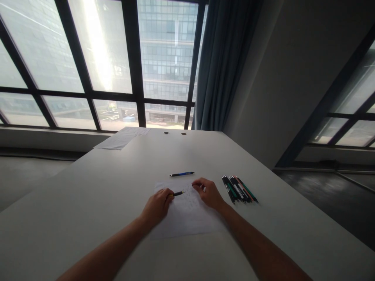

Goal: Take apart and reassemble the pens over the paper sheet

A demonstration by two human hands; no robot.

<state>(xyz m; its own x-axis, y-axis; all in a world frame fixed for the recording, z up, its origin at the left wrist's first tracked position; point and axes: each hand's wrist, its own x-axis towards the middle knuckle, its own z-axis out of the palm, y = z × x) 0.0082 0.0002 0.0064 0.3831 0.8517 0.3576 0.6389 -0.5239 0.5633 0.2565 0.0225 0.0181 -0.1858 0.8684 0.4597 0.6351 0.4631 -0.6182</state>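
Observation:
My left hand (pixel 157 205) grips a dark pen (pixel 178 193) whose yellowish tip points right over a white sheet of paper (pixel 187 214) on the table. My right hand (pixel 208 192) rests on the sheet's upper right part, fingers curled; a small white bit shows at its fingertips, but I cannot tell what it is. A blue pen (pixel 182 174) lies just beyond the sheet. To the right of my right hand lies a row of several pens (pixel 239 189), side by side.
The long grey table (pixel 117 187) runs away from me toward the windows. Another sheet of paper (pixel 121 138) lies at its far left corner, and two round cable holes (pixel 175 133) are near the far edge. A curtain (pixel 222 66) hangs behind.

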